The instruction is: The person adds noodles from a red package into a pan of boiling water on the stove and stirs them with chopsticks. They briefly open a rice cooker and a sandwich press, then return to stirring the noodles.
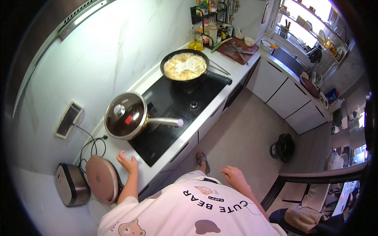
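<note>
My left hand point(128, 162) is over the white counter by the hob's near left corner, thumb and forefinger apart, beside a small clear item I cannot make out. My right hand point(234, 176) hangs over the floor, empty, its fingers loosely bent. On the black glass hob point(165, 129), a dark frying pan point(162, 66) stands at the far end, holding pale strips in liquid with a white patch on top. Nearer, a lidded pan point(126, 115) with a glass lid sits at the hob's left edge, its metal handle pointing right over the hob.
Left of me are a round pinkish appliance point(102, 179), a boxy appliance point(73, 184) and a black cable point(94, 141). Chopsticks point(219, 67) lie beside the frying pan. Beyond are an oil jug point(195, 42), a cutting board point(239, 56) with a knife and scallions, and a sink point(288, 61). A bin point(283, 148) stands on the floor.
</note>
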The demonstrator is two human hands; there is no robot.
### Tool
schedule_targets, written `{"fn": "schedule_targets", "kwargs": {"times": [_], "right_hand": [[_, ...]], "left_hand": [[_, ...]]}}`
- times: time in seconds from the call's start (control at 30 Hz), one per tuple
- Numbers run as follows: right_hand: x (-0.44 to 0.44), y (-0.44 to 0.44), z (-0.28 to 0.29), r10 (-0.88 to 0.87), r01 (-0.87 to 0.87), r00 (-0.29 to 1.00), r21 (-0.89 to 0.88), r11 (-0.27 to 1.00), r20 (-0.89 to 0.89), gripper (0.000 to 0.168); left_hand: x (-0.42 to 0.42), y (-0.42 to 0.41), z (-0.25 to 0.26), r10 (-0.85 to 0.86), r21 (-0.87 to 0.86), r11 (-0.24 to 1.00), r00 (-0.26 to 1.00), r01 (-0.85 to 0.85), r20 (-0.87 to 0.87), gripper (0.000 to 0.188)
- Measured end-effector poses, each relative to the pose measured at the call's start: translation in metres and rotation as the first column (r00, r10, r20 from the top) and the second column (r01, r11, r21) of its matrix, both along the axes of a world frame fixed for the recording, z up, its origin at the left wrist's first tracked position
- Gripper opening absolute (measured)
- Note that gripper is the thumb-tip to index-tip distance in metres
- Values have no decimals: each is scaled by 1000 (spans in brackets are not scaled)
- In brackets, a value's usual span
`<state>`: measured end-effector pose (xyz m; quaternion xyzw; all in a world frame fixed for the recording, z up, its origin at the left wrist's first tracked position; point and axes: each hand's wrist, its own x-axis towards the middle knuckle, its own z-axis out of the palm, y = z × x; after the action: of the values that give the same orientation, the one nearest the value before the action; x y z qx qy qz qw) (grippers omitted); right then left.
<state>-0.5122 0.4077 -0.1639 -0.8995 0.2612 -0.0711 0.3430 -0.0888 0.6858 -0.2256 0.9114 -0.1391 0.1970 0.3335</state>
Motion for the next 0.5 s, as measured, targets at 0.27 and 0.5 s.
{"fn": "schedule_targets", "kwargs": {"times": [0.27,0.5], "right_hand": [[64,-146,-2,185,-196,972,-63,979,-146,20],[132,-249,30,16,16,980,-162,987,197,17]], "left_hand": [[-44,-133,171,-431,154,889,677,431,597,16],[-81,-260,204,-636,234,738,536,633,554,11]]}}
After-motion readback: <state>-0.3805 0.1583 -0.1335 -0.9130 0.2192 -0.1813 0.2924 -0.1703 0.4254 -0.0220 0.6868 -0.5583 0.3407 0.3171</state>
